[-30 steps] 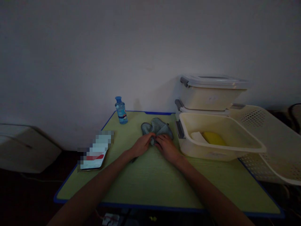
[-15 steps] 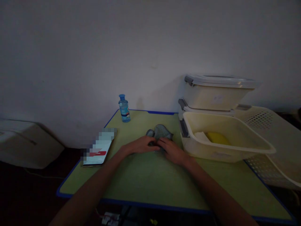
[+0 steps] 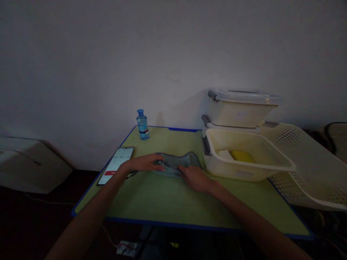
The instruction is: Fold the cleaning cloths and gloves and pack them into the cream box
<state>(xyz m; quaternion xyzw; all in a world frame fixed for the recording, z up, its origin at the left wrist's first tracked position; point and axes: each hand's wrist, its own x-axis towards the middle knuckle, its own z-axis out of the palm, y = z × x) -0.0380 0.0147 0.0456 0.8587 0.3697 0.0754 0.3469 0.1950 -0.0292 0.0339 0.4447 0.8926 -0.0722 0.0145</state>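
A grey-green textured cloth [image 3: 173, 161] lies stretched and rumpled across the middle of the table. My left hand [image 3: 143, 163] is on its left part, thumb and fingers curved about a fold, with a little gap between them. Beneath that wrist a small patterned corner, apparently of the same cloth, pokes out. My right hand [image 3: 197, 177] grips the cloth's front edge, right of its middle, with its fingertips pressed together on it. The undersides of both hands are hidden.
A phone [image 3: 116, 164] showing a timer lies left of my left wrist. A blue bottle [image 3: 143, 126] stands at the back left of the table [image 3: 168, 206]. On the right are an uncovered bin [image 3: 244, 172] holding a yellow item, lidded boxes [image 3: 241, 112] and a perforated basket [image 3: 306, 155].
The cloth has gone from a small bunch to a wider spread. My left hand has moved left, away from my right hand, which has shifted slightly. The view has shifted a little.
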